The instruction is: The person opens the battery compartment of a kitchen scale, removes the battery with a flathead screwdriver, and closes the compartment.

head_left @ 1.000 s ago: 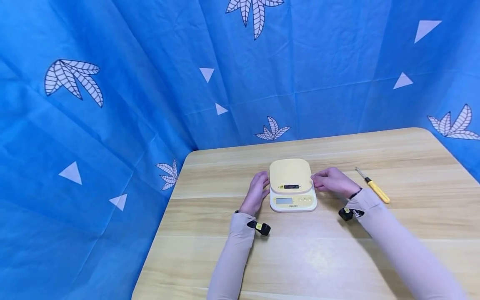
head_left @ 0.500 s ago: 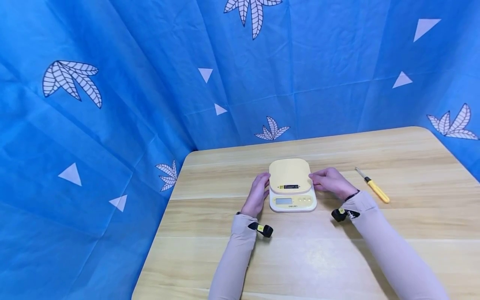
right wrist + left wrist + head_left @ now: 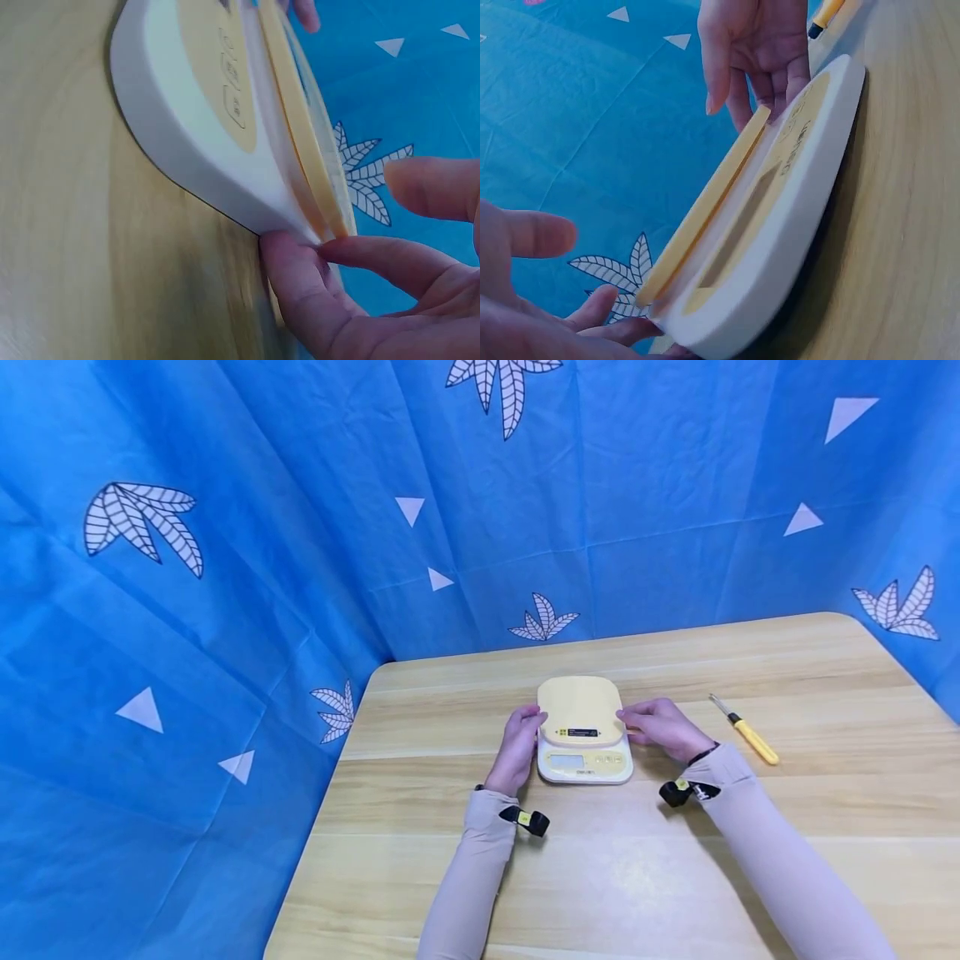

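A kitchen scale [image 3: 585,767] with a white base and a raised yellow weighing plate [image 3: 579,706] lies on the wooden table, its small display facing me. Against its left side is my left hand [image 3: 517,747]; in the left wrist view the fingers [image 3: 619,330] touch the scale's edge and the thumb stays raised. My right hand [image 3: 663,728] is at the opposite side. In the right wrist view one finger [image 3: 390,259] touches the plate's corner and another meets the base low down, with the thumb apart. The undersides of the scale are hidden.
A screwdriver [image 3: 753,742] with a yellow handle lies on the table [image 3: 637,868] to the right of my right hand. A blue patterned curtain [image 3: 480,527] hangs behind the table and along its left side.
Both hands have shifted slightly inward against the scale, and my left thumb now reaches over the plate's left edge. The display looks paler than before. The screwdriver has not moved.
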The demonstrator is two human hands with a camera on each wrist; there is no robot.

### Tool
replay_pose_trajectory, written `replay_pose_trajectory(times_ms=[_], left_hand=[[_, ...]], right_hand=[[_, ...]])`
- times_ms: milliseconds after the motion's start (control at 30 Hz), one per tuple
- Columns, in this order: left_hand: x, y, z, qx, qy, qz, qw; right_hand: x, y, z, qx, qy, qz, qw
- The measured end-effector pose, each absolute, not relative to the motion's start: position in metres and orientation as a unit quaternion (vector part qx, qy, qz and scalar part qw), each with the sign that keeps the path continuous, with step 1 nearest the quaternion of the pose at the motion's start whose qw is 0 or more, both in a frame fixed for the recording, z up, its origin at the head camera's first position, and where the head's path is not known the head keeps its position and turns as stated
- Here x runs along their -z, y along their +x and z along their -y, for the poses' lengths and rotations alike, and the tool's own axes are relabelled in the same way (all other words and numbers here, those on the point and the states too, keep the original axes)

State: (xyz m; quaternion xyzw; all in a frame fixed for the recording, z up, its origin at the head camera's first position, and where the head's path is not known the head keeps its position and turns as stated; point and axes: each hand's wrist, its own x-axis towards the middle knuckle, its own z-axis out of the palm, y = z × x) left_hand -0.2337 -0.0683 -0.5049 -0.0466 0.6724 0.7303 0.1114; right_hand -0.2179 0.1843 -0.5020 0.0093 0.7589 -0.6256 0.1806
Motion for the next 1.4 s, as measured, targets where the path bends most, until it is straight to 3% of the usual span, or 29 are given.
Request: replay_pose_trajectory(times_ms=[500, 867, 1400], left_hand=[[0.512, -0.237, 0.078, -0.760, -0.050, -0.647, 0.040], [0.499, -0.241, 0.084, -0.756, -0.040, -0.648, 0.082], [0.473, -0.249, 0.101, -0.667, 0.094, -0.733, 0.093]], right_hand=[[0.502, -0.212, -0.180, 0.677, 0.043, -0.727, 0.110], [0.488, -0.213, -0.191, 0.706, 0.018, -0.701, 0.099], [0.475, -0.210, -0.206, 0.666, -0.061, -0.740, 0.073]])
